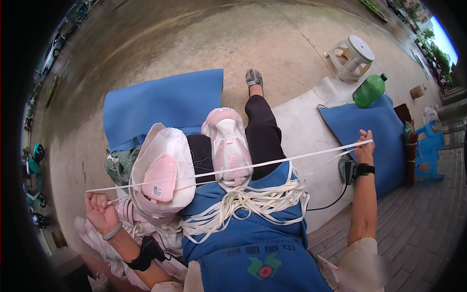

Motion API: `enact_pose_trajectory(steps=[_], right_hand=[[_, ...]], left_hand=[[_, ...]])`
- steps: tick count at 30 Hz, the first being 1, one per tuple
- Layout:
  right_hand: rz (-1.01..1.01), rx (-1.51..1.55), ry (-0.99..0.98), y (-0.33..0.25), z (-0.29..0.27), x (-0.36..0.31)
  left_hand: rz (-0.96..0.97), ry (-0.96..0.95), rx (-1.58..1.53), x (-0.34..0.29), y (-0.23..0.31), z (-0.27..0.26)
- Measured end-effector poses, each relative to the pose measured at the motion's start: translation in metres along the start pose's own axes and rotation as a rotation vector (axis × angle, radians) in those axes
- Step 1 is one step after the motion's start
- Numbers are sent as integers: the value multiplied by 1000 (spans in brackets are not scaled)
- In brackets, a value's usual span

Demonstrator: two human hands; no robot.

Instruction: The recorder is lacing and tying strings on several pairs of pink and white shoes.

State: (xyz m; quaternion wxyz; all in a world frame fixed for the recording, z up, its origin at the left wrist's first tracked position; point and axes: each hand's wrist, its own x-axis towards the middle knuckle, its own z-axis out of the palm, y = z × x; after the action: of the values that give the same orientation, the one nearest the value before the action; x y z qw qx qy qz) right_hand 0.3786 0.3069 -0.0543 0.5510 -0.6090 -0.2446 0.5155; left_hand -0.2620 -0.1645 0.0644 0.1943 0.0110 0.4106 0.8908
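Observation:
A flat white shoelace (253, 166) is stretched taut between my two hands, across my lap. My left hand (99, 208) is closed around its left end at the lower left. My right hand (364, 146) pinches its right end, arm stretched out to the right. Below the lace, a pile of several more white laces (243, 207) lies on my blue apron (248, 243). A pink and white sneaker (227, 146) rests sole-down on my thigh. A second one, with a pink insole, sits in a white bag (163, 170) to its left.
A blue mat (160, 104) lies on the concrete ahead and another blue mat (369, 141) to the right. A green bottle (368, 90) and a white plastic stool (351, 57) stand at the upper right. Blue plastic furniture (430, 148) stands at the right edge.

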Motion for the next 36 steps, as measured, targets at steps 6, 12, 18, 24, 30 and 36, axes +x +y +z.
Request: enact_pose_trajectory(steps=[6,12,18,24,30,36], right_hand=[[-111,86,51,-41,26,-13],[-555,-412,-637,-1,170,-176],[-1068,-959,-1078,52,172,-275],[-634,-1031,-1468,45,134,-262],[-566,-850,-1248,29,134,-228],[-609,-1268,-816,56,178,-220]], left_hand=[[257,-70,276,-26,46,0],[619,-649,1139,-104,-72,148],[730,-813,1710,-130,-114,106],[802,-692,1825,-66,-115,68],[549,-625,1657,-74,-119,94],[486,-854,1335,-117,-110,126]])
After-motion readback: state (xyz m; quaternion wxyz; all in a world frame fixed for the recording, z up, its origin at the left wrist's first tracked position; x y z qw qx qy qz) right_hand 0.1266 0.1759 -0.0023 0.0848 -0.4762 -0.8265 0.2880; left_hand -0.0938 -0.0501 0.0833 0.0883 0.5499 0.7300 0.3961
